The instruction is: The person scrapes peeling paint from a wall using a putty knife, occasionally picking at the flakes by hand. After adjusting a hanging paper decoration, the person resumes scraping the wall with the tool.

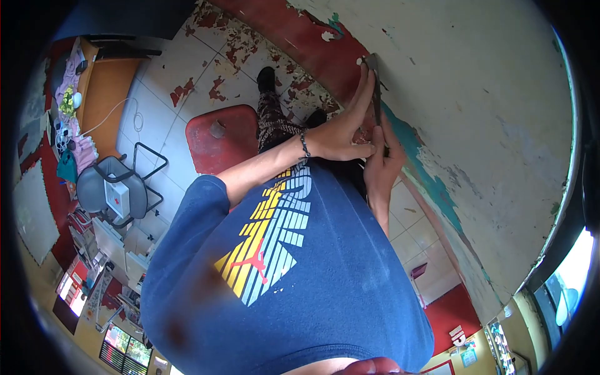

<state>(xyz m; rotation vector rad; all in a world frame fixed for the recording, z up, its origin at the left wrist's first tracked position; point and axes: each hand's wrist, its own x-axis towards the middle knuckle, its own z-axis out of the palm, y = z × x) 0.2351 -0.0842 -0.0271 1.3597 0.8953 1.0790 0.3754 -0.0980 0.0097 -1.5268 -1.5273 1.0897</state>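
Observation:
Against the wall (487, 119), where pale paint is peeling to show turquoise and red, both hands are on a scraper (376, 94) with a long, dark, flat blade. My left hand (340, 134), with a dark bracelet at the wrist, lays its long fingers along the blade, and its thumb reaches toward the handle. My right hand (382, 167) is wrapped round the handle end, mostly hiding it. The blade's tip touches the wall near the border of the red band (337, 65) and the pale paint.
A red stool (222, 150) with a small grey lump on it stands left of my legs. Red and cream paint flakes (240, 40) litter the tiled floor. Farther left are a grey chair (112, 181) with a white box, a wooden desk (109, 94) and a loose cable (136, 115).

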